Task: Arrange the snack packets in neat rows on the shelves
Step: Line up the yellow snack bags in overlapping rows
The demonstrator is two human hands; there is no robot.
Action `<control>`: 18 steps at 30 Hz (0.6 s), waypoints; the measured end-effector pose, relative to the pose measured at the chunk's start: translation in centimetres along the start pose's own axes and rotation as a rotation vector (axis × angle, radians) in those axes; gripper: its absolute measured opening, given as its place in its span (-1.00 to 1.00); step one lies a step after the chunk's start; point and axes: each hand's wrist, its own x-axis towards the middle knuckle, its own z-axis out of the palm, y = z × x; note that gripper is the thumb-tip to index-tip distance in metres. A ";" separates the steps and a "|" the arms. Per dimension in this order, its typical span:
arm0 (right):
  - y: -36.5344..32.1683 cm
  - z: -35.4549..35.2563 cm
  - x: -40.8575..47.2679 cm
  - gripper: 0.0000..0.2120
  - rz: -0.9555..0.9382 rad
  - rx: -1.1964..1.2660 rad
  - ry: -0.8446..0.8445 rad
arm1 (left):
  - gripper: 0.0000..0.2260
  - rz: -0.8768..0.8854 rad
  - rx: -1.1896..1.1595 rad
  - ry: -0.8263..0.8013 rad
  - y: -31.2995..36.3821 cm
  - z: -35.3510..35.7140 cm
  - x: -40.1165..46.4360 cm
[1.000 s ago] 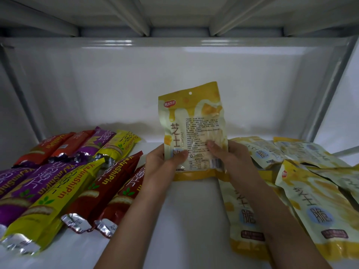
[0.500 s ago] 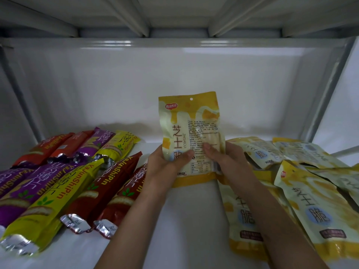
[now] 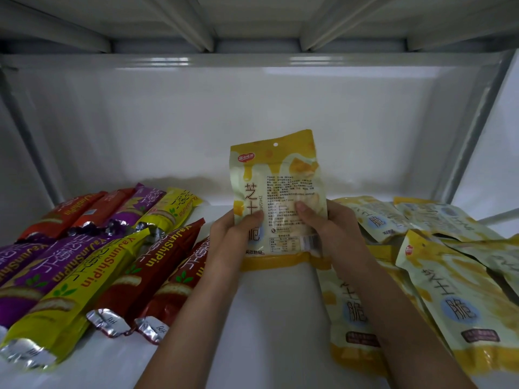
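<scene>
Shelf (image 3: 269, 318) white, w/ snack packets (image 3: 455, 301); back wall (image 3: 196, 130) prob. glossy metal.

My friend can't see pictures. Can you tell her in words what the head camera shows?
Two hands, left and right, hold a yellow snack packet upright over a white shelf. Long red, purple and yellow packets lie in rows on the left, and more yellow packets lie loosely overlapping on the right.
</scene>
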 end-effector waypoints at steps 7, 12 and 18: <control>-0.3 0.2 0.0 -0.68 0.028 0.134 -0.021 | -0.83 0.086 0.020 -0.020 -0.2 -0.2 -0.1; 0.0 0.0 0.0 -0.83 -0.003 0.089 0.045 | -0.83 0.042 0.044 -0.058 0.0 0.0 -0.2; -0.2 0.1 0.0 -0.88 0.022 0.114 0.052 | -0.86 0.066 0.044 -0.038 -0.3 -0.1 0.0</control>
